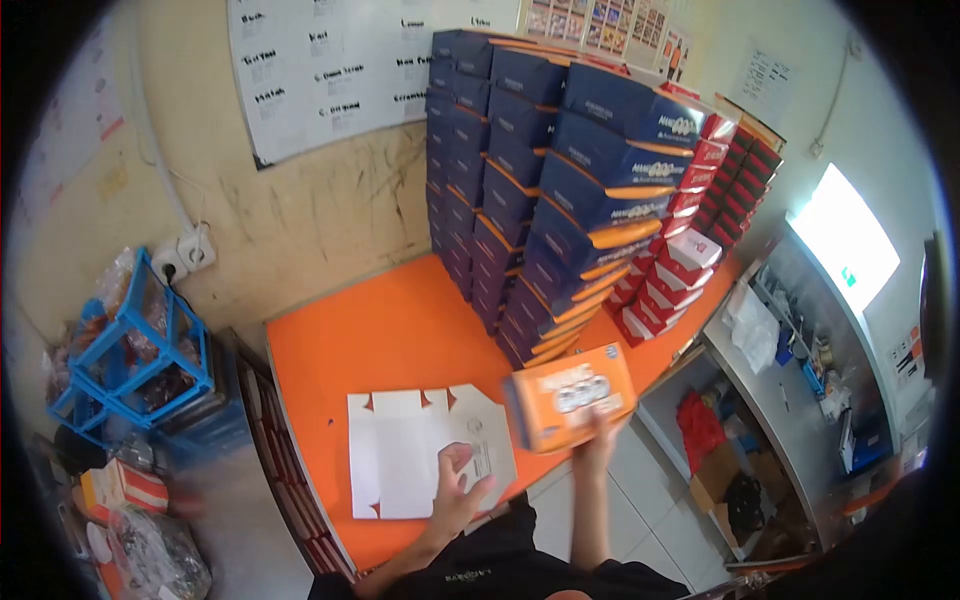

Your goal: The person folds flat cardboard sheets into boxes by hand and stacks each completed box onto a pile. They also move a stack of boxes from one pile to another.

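Observation:
An orange box (575,395) with white lettering and a dark blue side is held up by my right hand (597,440), whose fingers are at its lower edge. My left hand (458,490) is over the flat cardboard sheets, fingers apart and holding nothing. Those sheets, white (395,460) and grey-white (480,440), lie unfolded on the orange table (340,330) and have notched edges. Behind the orange box rise tall stacks of dark blue boxes (515,150) with orange edges.
Red and white boxes (675,270) are stacked right of the blue ones. Blue racks (140,350) with bags stand at the left. A metal counter (780,400) with tools and open shelves runs along the right. A whiteboard (330,70) hangs on the wall.

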A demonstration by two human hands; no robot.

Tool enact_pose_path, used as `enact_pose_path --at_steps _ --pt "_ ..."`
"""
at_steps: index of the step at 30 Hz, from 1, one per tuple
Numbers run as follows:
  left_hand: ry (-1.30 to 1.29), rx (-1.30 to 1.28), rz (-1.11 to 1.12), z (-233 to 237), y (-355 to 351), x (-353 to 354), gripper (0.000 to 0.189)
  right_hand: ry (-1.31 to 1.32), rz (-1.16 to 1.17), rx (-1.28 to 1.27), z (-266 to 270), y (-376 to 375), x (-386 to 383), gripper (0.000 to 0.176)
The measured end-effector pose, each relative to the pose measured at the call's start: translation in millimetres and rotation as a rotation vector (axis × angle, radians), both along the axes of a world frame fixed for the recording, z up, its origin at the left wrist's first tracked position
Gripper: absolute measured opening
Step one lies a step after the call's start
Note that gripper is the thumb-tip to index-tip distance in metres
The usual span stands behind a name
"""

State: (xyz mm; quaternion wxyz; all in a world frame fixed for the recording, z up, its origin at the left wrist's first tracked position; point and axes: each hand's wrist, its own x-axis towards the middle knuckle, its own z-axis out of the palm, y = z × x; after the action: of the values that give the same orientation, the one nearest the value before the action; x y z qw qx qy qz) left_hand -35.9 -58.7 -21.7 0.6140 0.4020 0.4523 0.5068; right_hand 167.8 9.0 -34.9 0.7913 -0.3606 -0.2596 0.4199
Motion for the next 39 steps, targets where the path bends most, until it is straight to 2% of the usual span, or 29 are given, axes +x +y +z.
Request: enact_pose_path --at_steps 1,2,4,5,6,7,8,9,11,12,13,14,15,16,17,18,19,21,22,23,25,26,27,28,30,31,33,37,39 --pt "0.028 -0.011 -0.014 20 5 -12 0.055 0.004 -0.014 0.011 -15 22 35 0.082" --pt "0.033 0.001 -0.013 40 9 -25 0.055 -0.05 -0.04 -0.153 -27 36 60 0.084" --pt "-0.17 0.277 -0.089 74 13 -45 0.053 -0.244 -0.074 -0.438 -80 65 95 0.088" --pt "-0.176 0.284 -0.083 87 11 -52 0.053 -0.38 -0.084 -0.554 -109 76 104 0.091" --pt "-0.223 0.43 -0.175 100 9 -59 0.052 -0.462 -0.179 -0.703 -112 83 95 0.093" --pt "-0.239 0.509 -0.214 114 -1 -63 0.051 -0.47 -0.171 -0.691 -114 85 89 0.093" --pt "-0.258 0.587 -0.254 129 -11 -66 0.05 -0.774 -0.515 -0.637 -125 85 84 0.085" --pt "-0.275 0.556 -0.189 142 -26 -69 0.042 -1.062 -0.863 -0.556 -132 89 73 0.078" --pt "-0.322 0.522 -0.083 162 -50 -71 0.036 -1.089 -0.836 -0.301 -85 64 14 0.061" --pt "-0.364 0.528 -0.056 163 -51 -72 0.036 -1.065 -0.585 -0.228 -78 48 -23 0.042" --pt "-0.402 0.541 -0.031 165 -55 -73 0.037 -1.131 -0.102 -0.167 -82 35 -51 0.033" --pt "-0.459 0.575 -0.025 165 -53 -75 0.037 -1.164 0.288 -0.203 -63 11 -91 0.034" --pt "-0.482 0.593 -0.016 164 -54 -77 0.037 -1.396 0.696 0.072 -93 3 -121 0.048" --pt "-0.503 0.612 -0.016 163 -56 -77 0.038 -1.647 0.932 0.171 -122 -12 -149 0.066" --pt "-0.527 0.626 -0.016 163 -59 -78 0.038 -1.76 1.142 0.181 -142 -28 -167 0.071" --pt "-0.547 0.629 -0.023 163 -63 -79 0.038 -1.884 1.084 0.259 -146 -37 -176 0.058" --pt "-0.568 0.637 -0.028 164 -63 -78 0.039 -1.888 1.108 0.271 -148 -35 -176 0.058" --pt "-0.612 0.642 -0.033 162 -64 -77 0.039 -1.614 1.418 0.219 -161 -12 -184 0.044" --pt "-0.63 0.638 -0.039 160 -63 -77 0.04 -1.457 1.387 0.484 -186 1 -184 0.029" --pt "-0.63 0.617 -0.068 156 -59 -77 0.04 -1.45 1.388 0.493 -174 1 -180 0.029" --pt "-0.52 0.529 -0.225 146 -41 -82 0.042 -1.266 1.322 0.093 -131 5 -171 0.017" --pt "-0.413 0.481 -0.336 141 -30 -85 0.043 -2.021 1.367 0.54 -263 27 -205 0.012" --pt "-0.402 0.346 -0.34 141 -26 -81 0.044 -1.876 1.404 0.379 -241 13 -191 0.012" --pt "-0.405 0.345 -0.339 127 -22 -79 0.044 -1.82 1.387 0.325 -230 10 -187 0.012" --pt "-0.118 0.364 -0.276 85 -11 -78 0.046 -1.771 1.362 0.291 -219 4 -185 0.012" --pt "-0.119 0.354 -0.276 74 -11 -78 0.046 -1.744 1.345 0.278 -213 6 -181 0.012" --pt "-0.178 0.048 -0.27 56 -15 -78 0.045 -1.699 1.303 0.25 -206 12 -177 0.011" --pt "-0.154 -0.105 -0.183 40 -17 -79 0.043 -1.56 1.163 0.164 -185 14 -167 0.011" --pt "0.617 0.26 0.059 46 -22 -76 0.047 -1.466 0.98 0.139 -155 8 -162 0.011"
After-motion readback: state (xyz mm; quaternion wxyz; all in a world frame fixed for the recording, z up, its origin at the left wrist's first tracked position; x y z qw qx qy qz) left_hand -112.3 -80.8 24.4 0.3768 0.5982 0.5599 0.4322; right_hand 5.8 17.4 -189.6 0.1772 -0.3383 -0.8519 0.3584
